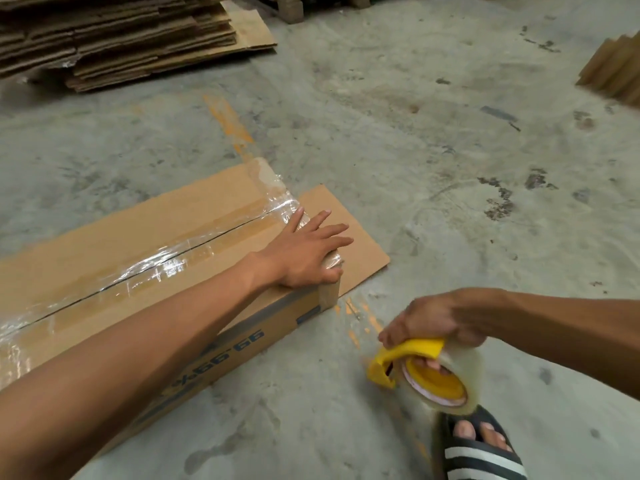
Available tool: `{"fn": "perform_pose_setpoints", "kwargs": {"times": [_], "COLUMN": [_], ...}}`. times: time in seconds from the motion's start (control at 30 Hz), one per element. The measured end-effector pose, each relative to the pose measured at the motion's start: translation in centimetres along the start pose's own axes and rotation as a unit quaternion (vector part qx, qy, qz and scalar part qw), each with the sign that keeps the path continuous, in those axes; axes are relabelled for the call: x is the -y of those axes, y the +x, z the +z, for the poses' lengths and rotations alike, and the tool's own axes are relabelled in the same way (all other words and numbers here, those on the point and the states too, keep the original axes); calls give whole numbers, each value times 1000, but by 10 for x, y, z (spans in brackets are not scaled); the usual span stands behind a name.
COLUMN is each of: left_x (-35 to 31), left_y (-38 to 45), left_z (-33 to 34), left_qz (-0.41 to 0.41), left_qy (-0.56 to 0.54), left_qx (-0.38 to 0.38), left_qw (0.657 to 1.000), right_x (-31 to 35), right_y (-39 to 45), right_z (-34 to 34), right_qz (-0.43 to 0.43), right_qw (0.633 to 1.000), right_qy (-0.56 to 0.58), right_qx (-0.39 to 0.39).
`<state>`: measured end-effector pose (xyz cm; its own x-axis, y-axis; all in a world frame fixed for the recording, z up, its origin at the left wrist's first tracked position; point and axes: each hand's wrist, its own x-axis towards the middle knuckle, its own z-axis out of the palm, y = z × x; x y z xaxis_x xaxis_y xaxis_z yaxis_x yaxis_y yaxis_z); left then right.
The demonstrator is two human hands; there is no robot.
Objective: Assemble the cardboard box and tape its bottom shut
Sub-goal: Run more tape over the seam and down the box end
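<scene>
— Where is the box [114, 258]?

— On the concrete floor [433, 140], lying long, its flaps folded shut on top. Clear tape [166, 261] runs along the dark seam between the flaps and wraps over the far end, wrinkled and shiny.

— And the hands?

— The left hand [304, 254] lies flat on the box's far end, palm down, fingers [332, 232] spread apart and reaching over the edge, thumb along the near corner. It presses on the tape there; it grips nothing.

— The right?

— The right hand [433, 323] is off the box, near its end corner and low above the floor. Its fingers are clamped on a yellow tape dispenser [405, 356], with a clear roll [460, 379] on it. A thin, blurred film of tape seems to stretch from the roll toward the box corner; I cannot tell if it is cut.

— What lies around?

— A loose flat sheet [349, 237] sits under the box's far end. A sandalled foot [478, 445] stands just below the dispenser. Flattened cardboard is stacked [121, 32] well apart at the far left, more card [613, 71] at the right edge.
</scene>
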<state>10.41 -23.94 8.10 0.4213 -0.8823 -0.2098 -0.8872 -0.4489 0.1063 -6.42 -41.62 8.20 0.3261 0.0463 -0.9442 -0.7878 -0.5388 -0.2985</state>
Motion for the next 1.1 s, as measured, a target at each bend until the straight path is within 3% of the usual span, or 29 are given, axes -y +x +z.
{"fn": "perform_pose_setpoints", "kwargs": {"times": [0.17, 0.3, 0.43, 0.63, 0.9, 1.1], "left_x": [-13, -18, -13, 10, 46, 59], "left_y": [3, -7, -32, -93, -225, -320], "left_z": [3, 10, 24, 41, 58, 65], "left_qz": [-50, -78, -54, -39, -145, -247], "left_qy": [21, 26, 55, 60, 50, 20], "left_qx": [17, -18, -82, -88, -58, -39], "left_qw": [998, 996, 994, 994, 986, 968], "right_x": [29, 34, 45, 83, 145, 169], "right_y": [1, 7, 13, 8, 6, 10], "right_z": [-14, 6, 33, 72, 126, 155], "right_qz": [-23, -9, -19, -91, -212, -214], "right_qw": [1000, 998, 989, 969, 919, 912], "right_qy": [-9, -54, -128, -215, -318, -293], "right_qx": [-6, 37, 74, 86, 94, 192]}}
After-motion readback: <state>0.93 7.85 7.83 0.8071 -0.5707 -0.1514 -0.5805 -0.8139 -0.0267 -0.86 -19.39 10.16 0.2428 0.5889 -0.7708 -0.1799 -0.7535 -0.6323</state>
